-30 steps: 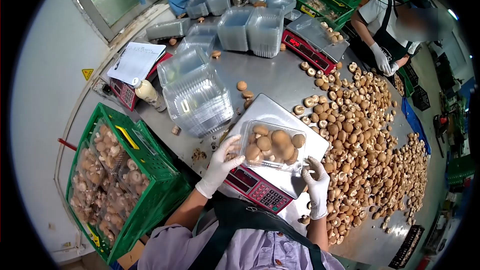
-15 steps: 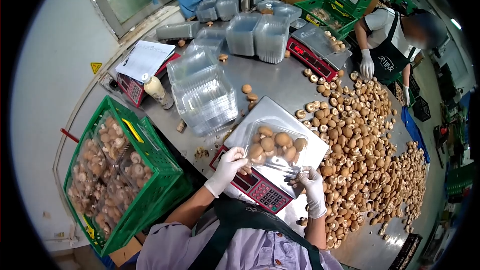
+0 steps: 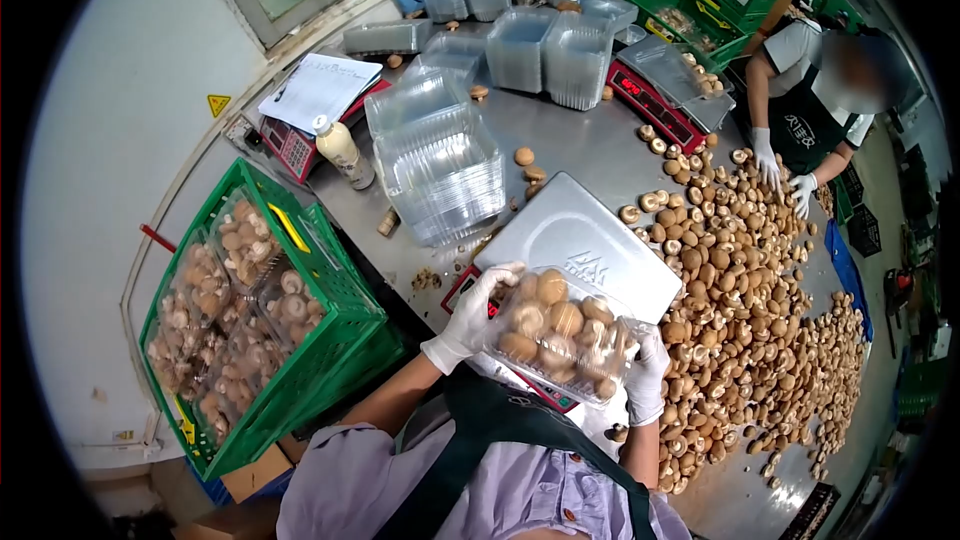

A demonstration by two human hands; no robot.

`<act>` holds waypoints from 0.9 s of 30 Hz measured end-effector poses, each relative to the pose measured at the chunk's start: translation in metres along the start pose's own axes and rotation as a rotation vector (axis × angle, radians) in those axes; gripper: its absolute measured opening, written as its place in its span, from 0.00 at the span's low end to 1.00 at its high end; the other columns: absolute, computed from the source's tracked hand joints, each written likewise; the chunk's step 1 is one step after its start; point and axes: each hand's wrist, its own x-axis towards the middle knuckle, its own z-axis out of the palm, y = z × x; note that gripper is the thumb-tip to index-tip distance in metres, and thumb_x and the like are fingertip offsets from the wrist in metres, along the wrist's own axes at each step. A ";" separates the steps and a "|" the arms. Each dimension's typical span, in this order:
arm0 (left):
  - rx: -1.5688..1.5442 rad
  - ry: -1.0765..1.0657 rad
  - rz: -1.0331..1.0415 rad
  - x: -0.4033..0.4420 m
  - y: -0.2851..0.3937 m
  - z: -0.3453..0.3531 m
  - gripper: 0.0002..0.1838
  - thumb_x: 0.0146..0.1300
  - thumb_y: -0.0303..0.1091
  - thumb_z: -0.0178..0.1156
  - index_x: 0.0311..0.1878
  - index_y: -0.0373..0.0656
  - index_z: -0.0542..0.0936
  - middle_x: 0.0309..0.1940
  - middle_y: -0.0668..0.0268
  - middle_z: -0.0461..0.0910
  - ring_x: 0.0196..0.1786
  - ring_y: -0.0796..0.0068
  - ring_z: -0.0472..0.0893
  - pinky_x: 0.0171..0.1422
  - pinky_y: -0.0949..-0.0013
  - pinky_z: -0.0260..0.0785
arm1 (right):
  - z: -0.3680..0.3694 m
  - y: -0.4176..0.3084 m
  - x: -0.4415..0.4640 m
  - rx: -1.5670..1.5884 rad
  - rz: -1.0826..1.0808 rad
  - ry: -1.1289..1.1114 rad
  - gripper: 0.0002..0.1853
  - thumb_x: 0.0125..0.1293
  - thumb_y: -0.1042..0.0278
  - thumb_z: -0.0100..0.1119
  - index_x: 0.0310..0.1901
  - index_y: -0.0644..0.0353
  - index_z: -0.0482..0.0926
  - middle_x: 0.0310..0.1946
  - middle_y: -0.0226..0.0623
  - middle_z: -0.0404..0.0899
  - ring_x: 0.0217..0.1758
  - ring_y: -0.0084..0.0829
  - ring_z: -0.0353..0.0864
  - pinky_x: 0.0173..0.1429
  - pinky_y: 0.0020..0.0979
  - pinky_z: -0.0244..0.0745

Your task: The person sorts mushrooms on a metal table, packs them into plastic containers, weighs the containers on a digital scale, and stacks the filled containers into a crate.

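Observation:
Both white-gloved hands hold a clear plastic box of mushrooms (image 3: 562, 338), raised in front of my chest and tilted. My left hand (image 3: 474, 318) is closed on the box's left side, its fingers over the upper corner. At the opposite end, my right hand (image 3: 648, 376) grips the edge, its fingers partly hidden by the box. Brown caps and pale stems show through the plastic. Beyond the box lies the bare metal platform of a scale (image 3: 590, 240); the box covers most of its red keypad panel.
Loose mushrooms (image 3: 735, 290) are heaped on the right. Left of me, a green crate (image 3: 335, 315) holds filled boxes. Stacked clear trays (image 3: 440, 180), a bottle (image 3: 342, 150) and a notebook (image 3: 318, 90) stand farther back. A co-worker (image 3: 810, 100) reaches into the heap beside another scale (image 3: 655, 100).
The mushroom box has come off the scale platform towards my chest, with both hands still on it. The co-worker's second hand has moved to the mushroom heap.

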 end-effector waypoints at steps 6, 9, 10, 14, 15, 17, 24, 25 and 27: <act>-0.107 -0.005 -0.008 -0.003 0.004 -0.001 0.27 0.57 0.29 0.66 0.57 0.39 0.66 0.63 0.56 0.66 0.65 0.66 0.68 0.69 0.64 0.61 | 0.006 0.021 -0.014 -0.186 -0.041 0.002 0.20 0.42 0.80 0.67 0.41 0.58 0.79 0.38 0.40 0.79 0.40 0.39 0.80 0.43 0.32 0.75; -0.606 0.017 -0.129 -0.008 0.015 -0.003 0.38 0.55 0.31 0.69 0.66 0.38 0.59 0.66 0.58 0.62 0.68 0.65 0.64 0.73 0.62 0.55 | 0.013 0.008 -0.014 -0.135 -0.085 0.005 0.23 0.42 0.80 0.64 0.45 0.60 0.78 0.38 0.42 0.78 0.40 0.43 0.79 0.44 0.34 0.75; -0.593 0.031 -0.166 -0.011 0.006 0.001 0.45 0.53 0.35 0.70 0.70 0.39 0.55 0.67 0.59 0.60 0.71 0.65 0.60 0.75 0.61 0.51 | 0.016 0.001 -0.016 -0.113 -0.072 0.002 0.21 0.44 0.81 0.62 0.45 0.64 0.78 0.38 0.44 0.78 0.42 0.43 0.79 0.45 0.35 0.75; -1.046 -0.036 -0.139 -0.012 0.042 0.006 0.41 0.54 0.37 0.69 0.69 0.41 0.60 0.66 0.61 0.64 0.68 0.66 0.64 0.74 0.63 0.54 | 0.045 -0.006 -0.052 0.305 0.285 -0.083 0.16 0.54 0.80 0.63 0.45 0.66 0.76 0.41 0.41 0.79 0.45 0.33 0.78 0.50 0.31 0.74; -1.314 -0.106 -0.094 -0.009 0.026 0.012 0.48 0.45 0.34 0.75 0.70 0.44 0.60 0.67 0.63 0.63 0.69 0.66 0.64 0.74 0.63 0.54 | 0.052 -0.019 -0.050 0.350 0.398 -0.117 0.15 0.54 0.80 0.64 0.44 0.66 0.76 0.41 0.40 0.79 0.44 0.32 0.78 0.51 0.30 0.74; -1.393 0.004 -0.224 -0.024 0.017 0.015 0.43 0.50 0.32 0.72 0.69 0.46 0.61 0.66 0.64 0.64 0.67 0.67 0.66 0.72 0.60 0.58 | 0.066 -0.033 -0.048 0.386 0.543 -0.158 0.12 0.53 0.79 0.65 0.40 0.66 0.76 0.39 0.40 0.80 0.43 0.30 0.78 0.51 0.29 0.74; -1.215 0.338 -0.182 -0.060 0.041 -0.034 0.30 0.60 0.35 0.63 0.63 0.43 0.65 0.55 0.64 0.72 0.58 0.69 0.74 0.64 0.62 0.70 | 0.086 -0.066 -0.030 0.379 0.231 -0.495 0.07 0.55 0.74 0.68 0.31 0.64 0.78 0.22 0.25 0.76 0.24 0.15 0.68 0.32 0.20 0.67; -1.170 0.381 -0.181 -0.067 0.059 -0.053 0.28 0.60 0.36 0.63 0.63 0.43 0.65 0.56 0.63 0.72 0.57 0.69 0.75 0.62 0.61 0.71 | 0.084 -0.076 -0.025 0.394 0.301 -0.543 0.05 0.57 0.75 0.67 0.32 0.63 0.79 0.22 0.25 0.76 0.23 0.14 0.66 0.30 0.20 0.66; -0.815 0.608 -0.085 -0.078 0.080 -0.085 0.22 0.66 0.38 0.55 0.60 0.39 0.70 0.53 0.62 0.75 0.55 0.68 0.76 0.61 0.63 0.70 | 0.088 -0.078 -0.020 0.365 0.179 -0.610 0.04 0.59 0.78 0.63 0.34 0.63 0.77 0.28 0.27 0.78 0.28 0.16 0.69 0.34 0.20 0.68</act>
